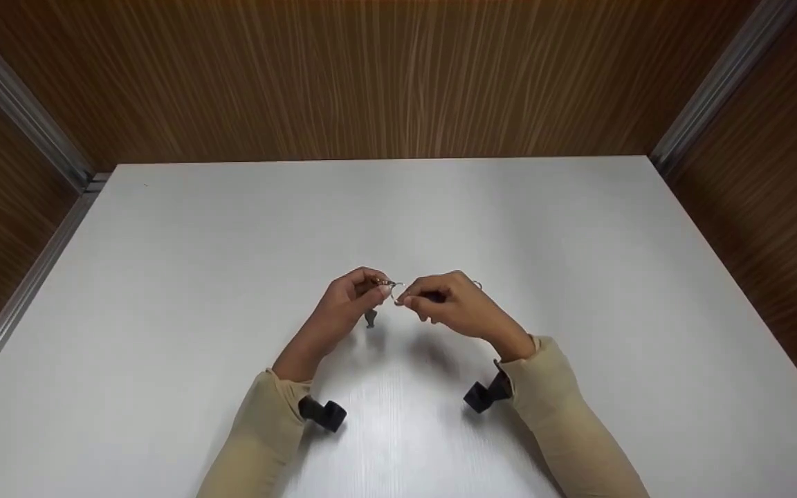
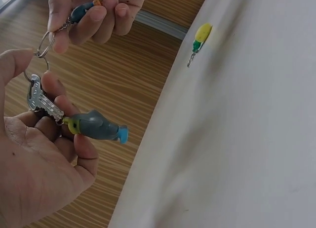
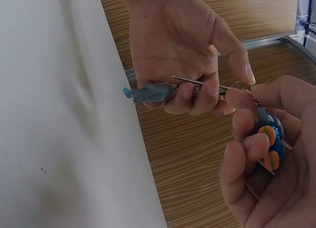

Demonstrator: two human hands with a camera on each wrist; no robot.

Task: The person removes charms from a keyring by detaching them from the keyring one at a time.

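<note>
head view: white table [image 1: 232, 277] under both hands, raised together at its centre. left hand [image 1: 346, 301] grips a silver key [image 2: 39, 100] and grey-blue charm [image 2: 96, 125]; right hand [image 1: 450, 304] curls round a blue-and-orange charm [image 3: 270, 139], pinching the key ring [image 2: 43, 44] between them. yellow-green charm [image 2: 200, 38] lies apart on the table.

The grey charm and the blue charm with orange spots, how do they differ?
The grey charm has a light blue tip and sticks out past the left hand; the blue charm carries orange spots and lies tucked in the right hand. The grey one hangs beside a silver key. Both join at the key ring.
</note>
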